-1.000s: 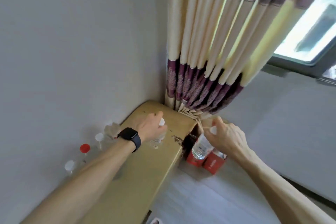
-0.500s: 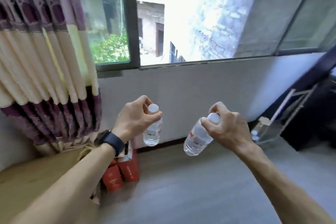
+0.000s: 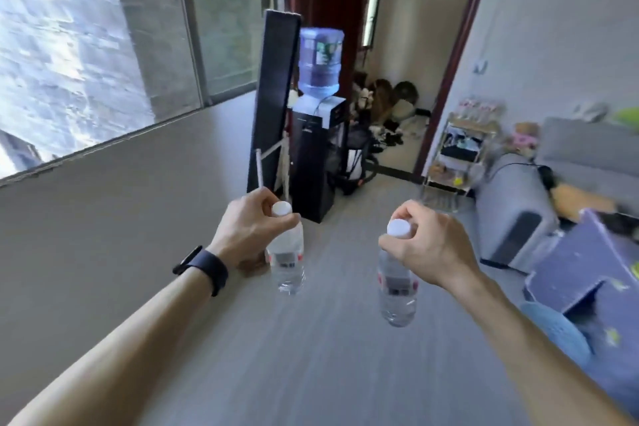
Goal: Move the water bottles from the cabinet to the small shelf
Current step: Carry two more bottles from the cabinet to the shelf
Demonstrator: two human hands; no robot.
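Head view, left hand (image 3: 249, 225): we're pinching the left bottle (image 3: 287, 259) at its white-capped neck, fingers curled, bottle hanging above the floor (image 3: 311, 356).
Head view, right hand (image 3: 428, 245): we're gripping the right bottle (image 3: 396, 290) at its cap, fingers curled round it.
Head view, small shelf (image 3: 456, 156): standing ahead, well apart.

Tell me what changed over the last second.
The left hand and right hand carried their bottles away from the cabinet and curtain, rightward past the window into the room. Unchanged: each hand grips its bottle at the neck, left bottle, right bottle, caps on.
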